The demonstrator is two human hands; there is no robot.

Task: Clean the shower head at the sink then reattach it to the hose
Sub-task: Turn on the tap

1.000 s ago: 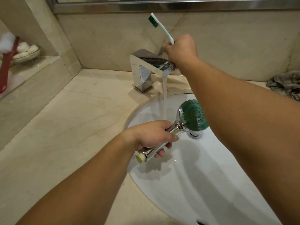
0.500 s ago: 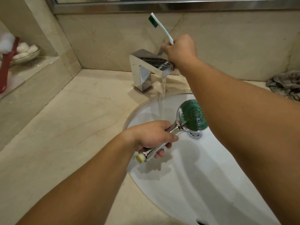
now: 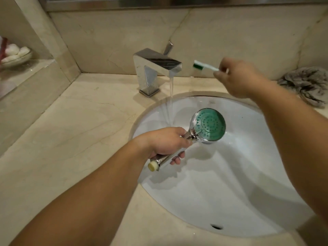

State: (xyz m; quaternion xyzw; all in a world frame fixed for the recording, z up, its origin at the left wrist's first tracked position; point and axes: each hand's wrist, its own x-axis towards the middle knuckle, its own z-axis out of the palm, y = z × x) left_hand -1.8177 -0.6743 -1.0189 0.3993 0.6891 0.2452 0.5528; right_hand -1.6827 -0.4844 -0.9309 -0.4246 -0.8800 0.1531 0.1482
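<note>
Sink [image 3: 248,201] in the worktop [image 3: 71,139], tap [image 3: 156,68] running. Left hand [image 3: 165,142] grips the shower head [image 3: 209,124] over the basin, just right of the stream. Right hand [image 3: 237,79], now off the tap lever, pinches a toothbrush [image 3: 204,66]; scrubbing likely follows.

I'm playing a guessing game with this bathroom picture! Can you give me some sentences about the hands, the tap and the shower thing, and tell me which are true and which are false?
1. Water runs from the faucet. True.
2. The left hand holds the shower head by its handle. True.
3. The right hand holds a sponge. False: it holds a toothbrush.
4. The toothbrush is scrubbing the shower head. False: it is up beside the faucet, apart from it.
5. The shower head's face is red. False: it is green.
6. A crumpled cloth lies on the counter. True.
</note>
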